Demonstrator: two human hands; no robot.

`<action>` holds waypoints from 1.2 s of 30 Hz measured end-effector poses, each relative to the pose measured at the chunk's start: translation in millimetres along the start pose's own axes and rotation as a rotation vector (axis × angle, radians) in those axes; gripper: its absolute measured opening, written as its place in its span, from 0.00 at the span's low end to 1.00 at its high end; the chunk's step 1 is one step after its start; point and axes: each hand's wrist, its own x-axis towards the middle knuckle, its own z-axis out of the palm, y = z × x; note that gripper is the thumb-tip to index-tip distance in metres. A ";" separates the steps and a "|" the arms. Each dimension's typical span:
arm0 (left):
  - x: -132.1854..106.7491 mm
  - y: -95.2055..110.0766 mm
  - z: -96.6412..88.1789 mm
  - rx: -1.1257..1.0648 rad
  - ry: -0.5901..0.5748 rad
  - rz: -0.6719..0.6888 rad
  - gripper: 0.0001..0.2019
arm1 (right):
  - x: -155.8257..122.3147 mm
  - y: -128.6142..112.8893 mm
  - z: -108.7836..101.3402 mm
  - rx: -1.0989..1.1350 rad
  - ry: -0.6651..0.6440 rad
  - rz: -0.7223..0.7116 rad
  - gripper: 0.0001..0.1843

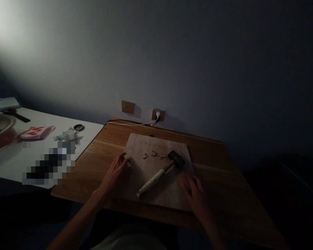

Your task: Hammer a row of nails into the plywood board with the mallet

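A mallet (151, 183) with a dark head and a pale wrapped handle lies diagonally on a wooden board (135, 144). Several small metal pieces (154, 154), perhaps nails, are scattered beside its head; their exact kind is too small to tell. At the board's left edge rests my left hand (117, 172), fingers bent and apart, with nothing visible in it. My right hand (195, 191) is by the board's right edge, its fingers loosely curved and apart, also holding nothing that I can see. Neither hand touches the mallet.
The board lies on a wooden table (216, 177) against a wall. A plug sits in a wall socket (159, 114), its cable running left. On the white table (91, 133) to the left are a bowl (5, 139), a red-and-white packet (36, 132), crumpled plastic (69, 134) and a small round dark object (79, 127).
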 end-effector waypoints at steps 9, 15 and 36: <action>11.7 15.1 -2.7 0.190 -0.070 0.057 0.12 | 3.4 -56.4 1.0 0.157 -0.044 0.030 0.31; 32.4 29.6 26.6 0.078 -0.147 0.186 0.20 | 28.8 -100.4 8.6 0.355 -0.312 0.110 0.30; 89.0 65.9 66.1 0.017 -0.342 0.436 0.24 | 29.5 -90.4 33.3 0.551 -0.165 0.217 0.22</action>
